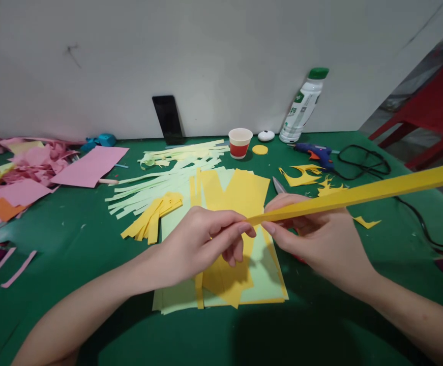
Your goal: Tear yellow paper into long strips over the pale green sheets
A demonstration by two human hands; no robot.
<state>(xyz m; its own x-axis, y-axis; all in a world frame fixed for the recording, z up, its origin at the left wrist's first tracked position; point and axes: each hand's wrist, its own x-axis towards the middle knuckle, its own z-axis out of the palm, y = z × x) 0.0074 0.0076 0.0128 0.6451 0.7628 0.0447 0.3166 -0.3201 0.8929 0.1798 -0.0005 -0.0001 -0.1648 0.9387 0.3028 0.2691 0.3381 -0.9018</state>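
Nearest, two bare forearms reach over a green desk from the lower corners. The left hand pinches the end of a long yellow paper strip, thumb and forefinger closed on it, the other fingers curled beneath. Just beside, the right hand grips the same strip between thumb and fingers, and from there it slants up and out past the right edge, clear of the desk. Under the hands lie pale green sheets, with yellow paper spread across them. A grey blade pokes out past the right hand; it may belong to scissors, though the hand hides most of it. Left of the sheets is a bunch of short yellow strips, with pale green strips fanned behind, and farther left a pink sheet beside a crumpled pink heap. On the right are jagged yellow scraps, then a blue glue gun. Farther back stand a red-and-white paper cup, a yellow disc lying near it, and a small white case. Against the white panel lean a dark phone and a green-capped bottle.
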